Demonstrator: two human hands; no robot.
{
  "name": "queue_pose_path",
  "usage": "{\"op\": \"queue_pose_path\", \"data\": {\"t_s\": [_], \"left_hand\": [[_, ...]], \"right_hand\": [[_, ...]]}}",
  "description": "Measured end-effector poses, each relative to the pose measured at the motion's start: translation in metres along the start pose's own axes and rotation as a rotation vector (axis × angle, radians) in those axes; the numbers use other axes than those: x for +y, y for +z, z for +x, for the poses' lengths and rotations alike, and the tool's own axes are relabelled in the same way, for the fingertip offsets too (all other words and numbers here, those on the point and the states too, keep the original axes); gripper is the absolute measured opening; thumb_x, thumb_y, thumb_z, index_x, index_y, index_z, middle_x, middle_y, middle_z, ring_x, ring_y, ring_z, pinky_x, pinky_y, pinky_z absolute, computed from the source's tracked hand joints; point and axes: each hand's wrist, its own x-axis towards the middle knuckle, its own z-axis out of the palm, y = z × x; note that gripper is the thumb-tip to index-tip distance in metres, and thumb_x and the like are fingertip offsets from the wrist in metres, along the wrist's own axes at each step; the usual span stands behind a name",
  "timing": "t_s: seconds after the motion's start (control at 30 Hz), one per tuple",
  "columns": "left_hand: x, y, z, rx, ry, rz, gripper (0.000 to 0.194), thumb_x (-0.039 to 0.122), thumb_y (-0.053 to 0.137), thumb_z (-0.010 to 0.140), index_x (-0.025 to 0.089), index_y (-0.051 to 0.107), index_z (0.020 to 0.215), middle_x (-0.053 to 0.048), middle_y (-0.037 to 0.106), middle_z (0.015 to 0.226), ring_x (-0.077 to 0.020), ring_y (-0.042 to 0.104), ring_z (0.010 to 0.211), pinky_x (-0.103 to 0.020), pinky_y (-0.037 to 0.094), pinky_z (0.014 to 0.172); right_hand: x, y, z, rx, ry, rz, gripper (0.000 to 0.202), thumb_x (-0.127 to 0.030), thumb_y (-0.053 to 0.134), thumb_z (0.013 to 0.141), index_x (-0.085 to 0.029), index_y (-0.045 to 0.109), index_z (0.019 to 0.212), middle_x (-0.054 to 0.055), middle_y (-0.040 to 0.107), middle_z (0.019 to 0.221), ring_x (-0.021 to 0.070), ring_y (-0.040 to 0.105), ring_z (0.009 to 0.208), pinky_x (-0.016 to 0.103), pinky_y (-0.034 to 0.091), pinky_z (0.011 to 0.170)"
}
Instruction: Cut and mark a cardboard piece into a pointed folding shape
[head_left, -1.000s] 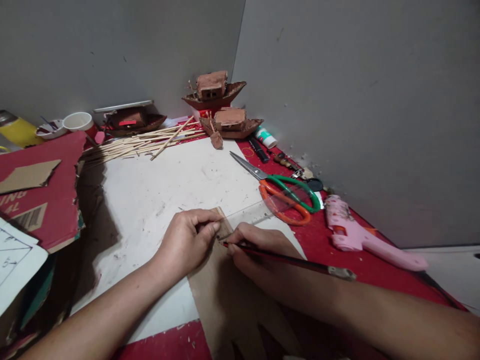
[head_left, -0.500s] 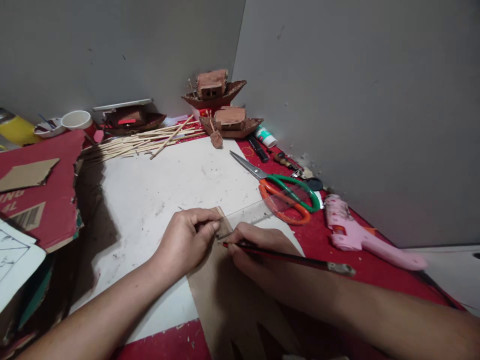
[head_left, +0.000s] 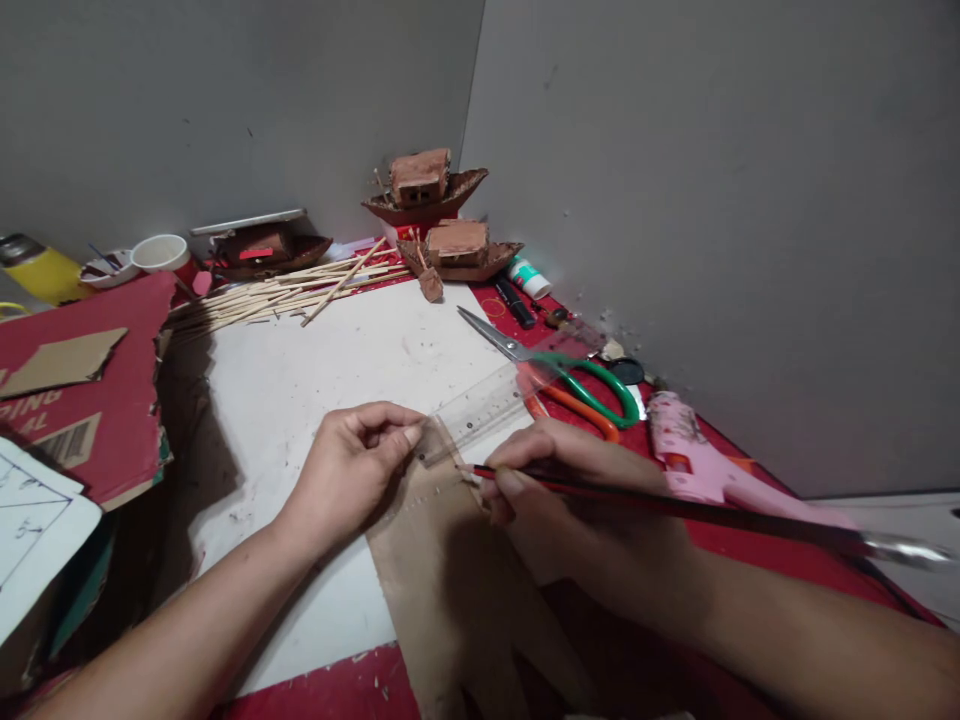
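Observation:
A clear plastic ruler [head_left: 484, 412] lies slantwise over the far end of a brown cardboard piece [head_left: 424, 570], its other end reaching over the scissors. My left hand [head_left: 360, 465] is closed, thumb and forefinger pinching the ruler's near end at the cardboard's edge. In my right hand [head_left: 570, 490] is a dark red and black pencil [head_left: 697, 512], its tip close to the cardboard's right edge; whether it touches cannot be told. Small marks show on the cardboard below the ruler. White paper [head_left: 322, 370] lies beneath.
Scissors [head_left: 585, 385] with green and orange handles lie beyond my right hand, near a pink glue gun [head_left: 720, 470]. Thin wooden sticks [head_left: 300, 285] and brown model boats [head_left: 457, 250] stand along the back wall. Red cardboard [head_left: 90, 370] and a drawn sheet [head_left: 37, 520] are at left.
The ruler has swung up and away from me at its far end. My right hand with the pencil has shifted right, away from my left hand. The left hand has moved slightly left.

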Motion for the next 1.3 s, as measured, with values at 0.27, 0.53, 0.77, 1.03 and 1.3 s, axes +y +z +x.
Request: {"op": "queue_pose_path", "data": {"t_s": [0.27, 0.53, 0.77, 1.03, 1.3], "left_hand": [[0.042, -0.01, -0.024, 0.039, -0.047, -0.045, 0.011, 0.025, 0.076, 0.077, 0.016, 0.074, 0.085, 0.002, 0.066, 0.057, -0.0075, 0.056, 0.054, -0.016, 0.044, 0.055], [0.036, -0.042, -0.064, 0.103, -0.112, 0.101, 0.018, 0.033, 0.077, 0.078, 0.02, 0.076, 0.09, 0.0, 0.068, 0.063, -0.0091, 0.057, 0.06, -0.018, 0.044, 0.058], [0.002, -0.043, -0.051, 0.098, -0.114, 0.114, 0.019, 0.034, 0.076, 0.077, 0.016, 0.076, 0.085, -0.001, 0.065, 0.06, -0.0104, 0.054, 0.057, -0.022, 0.043, 0.058], [-0.005, -0.037, -0.047, 0.038, -0.148, 0.099, 0.02, 0.033, 0.073, 0.078, 0.015, 0.074, 0.086, 0.0, 0.063, 0.059, -0.0109, 0.052, 0.056, -0.023, 0.043, 0.058], [-0.003, -0.037, -0.045, 0.003, -0.157, 0.136, 0.015, 0.028, 0.071, 0.079, 0.015, 0.075, 0.085, 0.0, 0.065, 0.061, -0.0109, 0.054, 0.057, -0.022, 0.045, 0.058]], "right_hand": [[-0.016, -0.01, 0.001, 0.106, -0.089, 0.011, 0.013, -0.016, 0.056, 0.087, -0.023, 0.066, 0.09, -0.001, 0.07, 0.074, 0.0138, 0.066, 0.062, 0.025, 0.051, 0.056], [-0.017, -0.006, -0.001, 0.109, -0.115, 0.01, 0.013, -0.014, 0.06, 0.084, -0.024, 0.068, 0.086, -0.001, 0.073, 0.075, 0.0148, 0.067, 0.062, 0.026, 0.051, 0.054], [-0.018, -0.006, 0.001, 0.02, -0.155, -0.016, 0.016, -0.012, 0.054, 0.084, -0.021, 0.066, 0.082, 0.0, 0.071, 0.071, 0.0129, 0.066, 0.06, 0.023, 0.048, 0.053], [-0.01, 0.002, 0.0, -0.061, -0.112, 0.014, 0.016, -0.014, 0.053, 0.085, -0.024, 0.063, 0.078, -0.002, 0.063, 0.064, 0.0135, 0.056, 0.053, 0.025, 0.042, 0.046], [-0.009, 0.007, 0.001, -0.098, -0.055, 0.053, 0.017, -0.015, 0.055, 0.083, -0.026, 0.066, 0.077, -0.002, 0.063, 0.061, 0.0146, 0.055, 0.049, 0.028, 0.039, 0.042]]}}
